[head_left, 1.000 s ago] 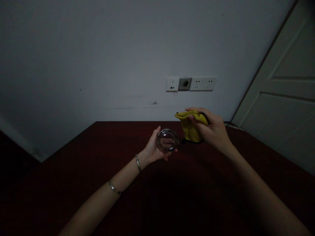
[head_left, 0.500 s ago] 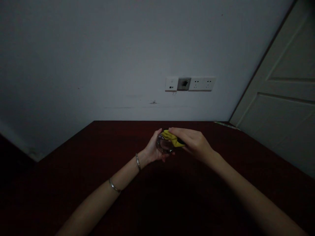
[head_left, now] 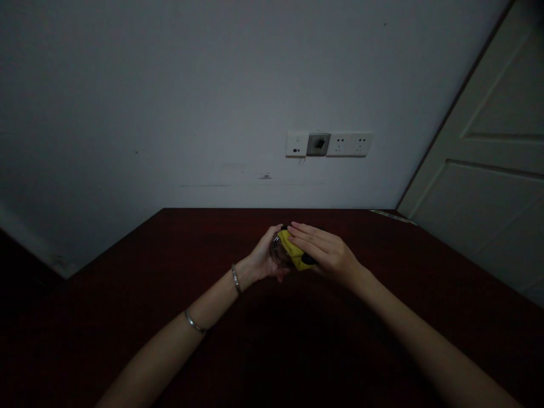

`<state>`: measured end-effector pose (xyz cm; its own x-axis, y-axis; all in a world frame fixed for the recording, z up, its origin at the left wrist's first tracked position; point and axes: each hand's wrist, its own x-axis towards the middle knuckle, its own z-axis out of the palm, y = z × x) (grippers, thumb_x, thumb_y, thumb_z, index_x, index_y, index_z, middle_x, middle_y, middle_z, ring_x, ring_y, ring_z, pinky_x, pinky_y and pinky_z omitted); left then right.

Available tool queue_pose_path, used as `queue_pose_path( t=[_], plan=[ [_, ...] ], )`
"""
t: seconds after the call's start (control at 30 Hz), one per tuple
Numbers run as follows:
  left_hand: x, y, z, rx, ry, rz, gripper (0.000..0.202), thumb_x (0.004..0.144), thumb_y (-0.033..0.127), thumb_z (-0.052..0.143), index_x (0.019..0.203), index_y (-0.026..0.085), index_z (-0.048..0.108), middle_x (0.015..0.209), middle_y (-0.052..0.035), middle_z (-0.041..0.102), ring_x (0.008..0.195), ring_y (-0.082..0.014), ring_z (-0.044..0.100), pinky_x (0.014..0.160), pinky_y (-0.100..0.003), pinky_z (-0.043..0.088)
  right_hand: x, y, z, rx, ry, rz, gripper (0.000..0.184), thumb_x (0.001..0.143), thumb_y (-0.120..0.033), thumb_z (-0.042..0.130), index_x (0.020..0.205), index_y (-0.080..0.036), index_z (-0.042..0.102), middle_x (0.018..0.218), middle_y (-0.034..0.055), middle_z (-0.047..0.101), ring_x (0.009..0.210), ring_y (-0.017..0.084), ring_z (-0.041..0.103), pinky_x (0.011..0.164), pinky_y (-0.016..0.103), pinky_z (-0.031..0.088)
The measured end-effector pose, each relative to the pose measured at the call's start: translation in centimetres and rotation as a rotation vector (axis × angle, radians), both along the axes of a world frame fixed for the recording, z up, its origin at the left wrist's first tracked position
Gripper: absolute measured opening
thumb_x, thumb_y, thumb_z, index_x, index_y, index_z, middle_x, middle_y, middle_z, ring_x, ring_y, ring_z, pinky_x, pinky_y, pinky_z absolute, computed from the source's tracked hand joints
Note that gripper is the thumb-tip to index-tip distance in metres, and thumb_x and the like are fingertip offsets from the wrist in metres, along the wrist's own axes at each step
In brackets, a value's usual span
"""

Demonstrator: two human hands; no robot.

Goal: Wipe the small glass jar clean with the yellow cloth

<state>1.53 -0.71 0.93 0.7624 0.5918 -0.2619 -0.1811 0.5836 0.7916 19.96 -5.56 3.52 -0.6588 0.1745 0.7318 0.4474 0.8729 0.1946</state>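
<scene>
Above the middle of a dark red table, my left hand is wrapped round a small clear glass dish, holding it on its side. My right hand presses a yellow cloth into the mouth of the dish, fingers closed over the cloth. Most of the dish is hidden behind the cloth and my fingers. Two bracelets sit on my left wrist and forearm.
A white wall rises behind the table with a row of sockets and a switch. A pale door stands at the right. A thin flat strip lies at the table's far right corner. The room is dim.
My right hand brought the yellow cloth down and left from beside the dish and pushed it into the dish. My left hand kept the dish in about the same place.
</scene>
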Motion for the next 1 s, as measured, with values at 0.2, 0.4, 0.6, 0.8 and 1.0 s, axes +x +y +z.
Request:
queue_pose_path(
  t=[0.2,0.4,0.6,0.8,1.0],
  plan=[
    [-0.2,-0.2,0.6,-0.003,-0.054,0.0,0.059,0.077,0.068,0.039,0.076,0.013,0.061,0.049,-0.0043,0.059,0.033,-0.0156,0.051,0.027,-0.027,0.043,-0.2,-0.6,0.4,0.042,0.009,-0.029,0.04,0.087,-0.015,0.05,0.127,-0.011,0.051,0.121,0.0179,0.062,0.124,0.028,0.049,0.098,0.047,0.049],
    [-1.0,0.0,1.2,0.021,-0.2,0.038,0.056,0.084,0.061,0.035,0.076,0.012,0.061,0.053,-0.005,0.063,0.032,-0.0165,0.054,0.028,-0.027,0.044,-1.0,-1.3,0.6,0.121,0.062,-0.052,0.029,0.088,-0.017,0.049,0.115,-0.013,0.059,0.106,0.0146,0.07,0.109,0.026,0.062,0.084,0.043,0.056],
    [-1.3,0.4,1.6,-0.011,-0.218,0.08,0.062,0.083,0.061,0.036,0.087,0.007,0.066,0.061,-0.0102,0.066,0.043,-0.0189,0.06,0.037,-0.028,0.046,-2.5,-2.5,0.7,0.141,0.08,-0.085,0.021,0.087,-0.014,0.046,0.101,-0.01,0.061,0.096,0.0129,0.072,0.094,0.024,0.066,0.074,0.037,0.057],
    [-0.7,0.2,1.7,-0.084,-0.205,0.183,0.065,0.08,0.06,0.042,0.086,0.002,0.068,0.083,-0.0197,0.07,0.071,-0.0239,0.067,0.066,-0.033,0.052,-3.6,-3.1,0.1,0.104,0.086,-0.047,0.023,0.088,-0.012,0.041,0.099,-0.011,0.061,0.091,0.0114,0.072,0.091,0.021,0.066,0.074,0.034,0.057],
    [-1.4,0.8,0.8,-0.014,-0.198,0.145,0.063,0.08,0.063,0.038,0.085,0.007,0.068,0.068,-0.013,0.068,0.052,-0.0185,0.062,0.047,-0.027,0.049,-2.2,-2.5,0.8,0.04,0.102,0.032,0.028,0.089,-0.022,0.048,0.113,-0.01,0.057,0.103,0.0146,0.07,0.101,0.024,0.063,0.077,0.039,0.057]
  ],
)
